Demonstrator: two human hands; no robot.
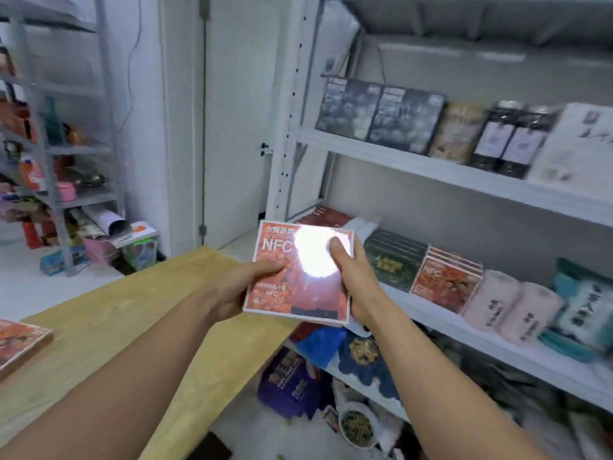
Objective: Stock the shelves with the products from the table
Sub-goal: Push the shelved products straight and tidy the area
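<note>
Both forearms come up from the bottom of the frame, and the left hand (245, 287) and the right hand (351, 277) each clamp one side of a flat orange box (292, 293) at the centre, past the edge of the yellow table (116, 327) and near the middle shelf (464, 330) at the right. I judge the stocking is well advanced: a row of the same boxes (444, 280), four as far as I can count, stands on that shelf, and only a second box (20, 340) shows on the table, at the lower left edge.
</note>
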